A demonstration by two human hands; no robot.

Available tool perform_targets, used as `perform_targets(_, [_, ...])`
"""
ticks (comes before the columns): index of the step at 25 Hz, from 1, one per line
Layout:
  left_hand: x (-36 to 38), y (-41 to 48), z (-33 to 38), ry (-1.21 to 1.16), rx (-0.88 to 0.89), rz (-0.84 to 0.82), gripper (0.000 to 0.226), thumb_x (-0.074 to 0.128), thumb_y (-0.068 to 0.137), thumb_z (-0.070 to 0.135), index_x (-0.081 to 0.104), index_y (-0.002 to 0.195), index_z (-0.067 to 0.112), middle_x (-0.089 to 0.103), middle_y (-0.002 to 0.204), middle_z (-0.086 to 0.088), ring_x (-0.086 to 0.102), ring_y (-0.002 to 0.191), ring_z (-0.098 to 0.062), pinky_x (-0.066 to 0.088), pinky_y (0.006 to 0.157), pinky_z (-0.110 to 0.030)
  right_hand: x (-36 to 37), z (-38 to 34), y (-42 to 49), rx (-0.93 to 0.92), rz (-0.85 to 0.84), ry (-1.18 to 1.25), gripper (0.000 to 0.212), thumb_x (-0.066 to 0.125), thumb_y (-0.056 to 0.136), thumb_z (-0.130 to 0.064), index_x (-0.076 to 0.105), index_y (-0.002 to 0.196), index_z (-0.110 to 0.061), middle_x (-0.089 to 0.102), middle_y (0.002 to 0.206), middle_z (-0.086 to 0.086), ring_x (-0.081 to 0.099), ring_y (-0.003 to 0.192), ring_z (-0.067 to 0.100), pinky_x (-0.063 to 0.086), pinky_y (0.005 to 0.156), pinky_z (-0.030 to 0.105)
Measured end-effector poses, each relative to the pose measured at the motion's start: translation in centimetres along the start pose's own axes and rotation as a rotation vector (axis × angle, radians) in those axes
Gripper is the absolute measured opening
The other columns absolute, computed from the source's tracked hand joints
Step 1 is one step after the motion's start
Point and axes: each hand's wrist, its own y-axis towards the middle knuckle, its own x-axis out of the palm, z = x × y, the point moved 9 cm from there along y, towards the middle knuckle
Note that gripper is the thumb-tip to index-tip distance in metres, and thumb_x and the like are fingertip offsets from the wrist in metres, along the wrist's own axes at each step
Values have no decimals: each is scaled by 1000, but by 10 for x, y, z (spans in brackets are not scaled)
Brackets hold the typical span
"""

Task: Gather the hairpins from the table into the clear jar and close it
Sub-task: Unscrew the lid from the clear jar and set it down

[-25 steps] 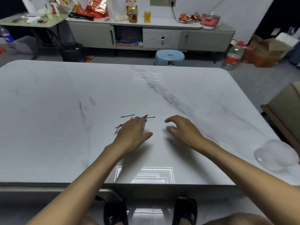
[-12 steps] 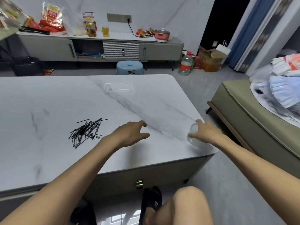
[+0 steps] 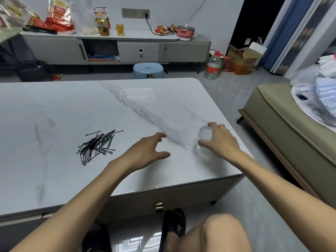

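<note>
Black thin metal hairpins point(image 3: 98, 145) are seen in one loose, crossed heap at left of centre, lying flat on the white grey-veined marble tabletop point(image 3: 54, 106). A few pins are strayed at the heap's upper edge.

The clear rounded plastic jar point(image 3: 203, 141) is located right of centre, near the table's right edge and well apart from the heap. It is blurred; whether it stands upright, or whether a lid is on it, cannot be told.

The right hand point(image 3: 221, 140) is curled round the jar, with the thumb at its near side and the fingers over its far side: a grip. The left hand point(image 3: 145, 151) is held between heap and jar with fingers spread and relaxed; nothing is held. Whether it touches the surface cannot be told.

A clear rectangular plastic tray point(image 3: 136, 94) is noted on the tabletop towards the far edge, upper centre.

Room, beyond the table:
- A long grey sideboard point(image 3: 185, 49) is set along the back wall, top of frame, loaded with red snack bags point(image 3: 58, 15) and a pink lidded pot point(image 3: 185, 32).
- A pale blue plastic stool point(image 3: 148, 70) is placed on the grey floor in front of it.
- A large clear water bottle point(image 3: 212, 67) and a brown cardboard box point(image 3: 241, 60) are seen at upper right.
- An olive upholstered couch point(image 3: 291, 128) is recorded at the right edge.
</note>
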Motion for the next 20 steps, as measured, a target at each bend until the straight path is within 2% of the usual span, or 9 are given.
perform_targets(2, [-8,-4,-3,34,25,146,89,65,79,54,16,151,35,35,154,9,42,135,-14,38,104,-35,7,-48,-3,-70,-97,193,78,67,74,-54,38,141,-27,49,133,7,54,116,27,44,83,35])
perform_targets(4, [-12,-9,-11,46,32,273,99,67,75,58,11,153,33,31,156,11,36,139,-13,36,103,-33,22,-91,-9,-93,-230,402,73,67,73,-58,43,137,-31,56,128,3,58,110,21,46,82,32])
perform_targets(7, [-22,-10,-35,66,13,422,102,71,68,62,19,150,31,40,152,8,42,135,-15,39,102,-33,50,-144,-16,-142,-324,481,71,62,69,-71,52,130,-35,61,122,-4,60,107,17,50,89,35])
perform_targets(10, [-35,-4,-60,52,-10,513,98,77,59,63,31,140,32,49,140,13,50,125,-11,45,94,-33,68,-176,-10,-181,-268,485,58,53,72,-76,65,107,-31,66,111,-4,62,102,17,51,91,42])
perform_targets(12, [-46,0,-67,-23,20,571,91,82,56,57,40,132,30,54,127,14,53,114,-10,47,90,-33,72,-190,-4,-181,-244,479,56,48,78,-73,67,100,-25,68,105,-3,61,99,17,50,90,41])
perform_targets(14, [-58,3,-68,-96,60,615,85,85,56,47,46,128,24,58,118,11,56,107,-11,47,89,-33,67,-198,1,-231,-219,503,52,49,80,-70,69,94,-24,68,92,-7,62,88,13,52,80,36])
perform_targets(16, [-67,7,-70,-116,82,598,84,86,55,41,49,128,22,61,114,10,59,103,-11,46,86,-27,68,-207,4,-342,-241,537,46,55,79,-65,69,93,-24,61,73,-8,56,70,9,46,66,34])
perform_targets(18, [-68,9,-77,-127,62,542,84,87,55,40,48,127,24,62,108,12,59,98,-9,43,79,-21,75,-210,6,-416,-324,606,45,64,79,-56,66,113,-27,62,87,-3,56,79,6,46,76,32])
perform_targets(20, [-65,10,-85,-154,51,479,86,88,55,40,44,129,29,63,110,13,60,99,-7,43,75,-16,81,-209,5,-440,-457,708,71,73,79,-41,43,143,-34,58,127,-10,57,112,3,45,99,30])
